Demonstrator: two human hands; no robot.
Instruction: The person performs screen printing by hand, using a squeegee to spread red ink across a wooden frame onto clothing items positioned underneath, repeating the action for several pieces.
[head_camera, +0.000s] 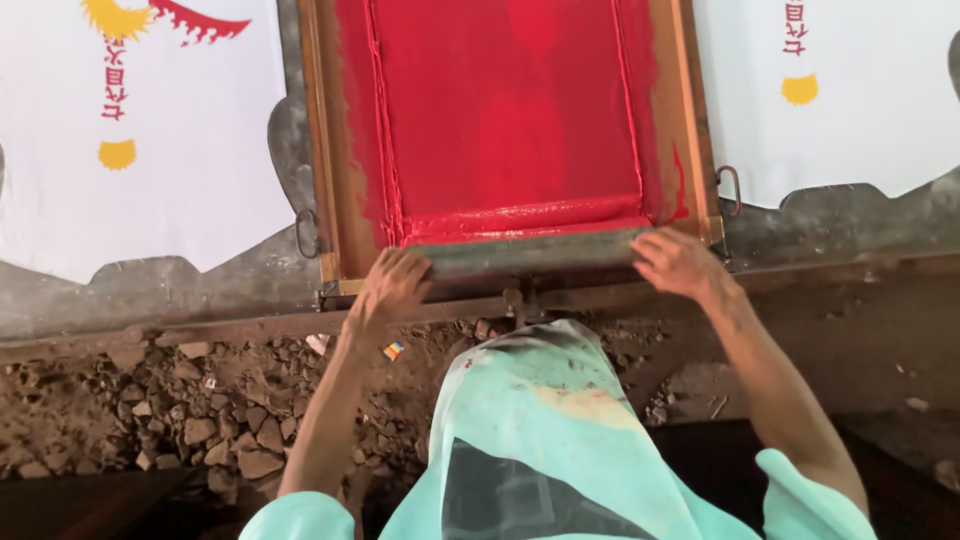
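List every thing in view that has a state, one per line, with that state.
Squeegee: lying across the near end of the frame, gripped at both ends.
Left hand: closed on the squeegee.
Right hand: closed on the squeegee.
Screen frame: flat on the table, mesh coated in wet red ink.
White sheet on the left: printed in yellow and red.
White sheet on the right: printed in yellow and red.

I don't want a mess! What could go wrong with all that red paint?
Wet red ink is piled right against the squeegee, so it might smear onto the left hand or right hand. Ink already streaks the wooden frame and could drip from there. The printed white cloth lies close beside the frame, so a stray splash might stain it.
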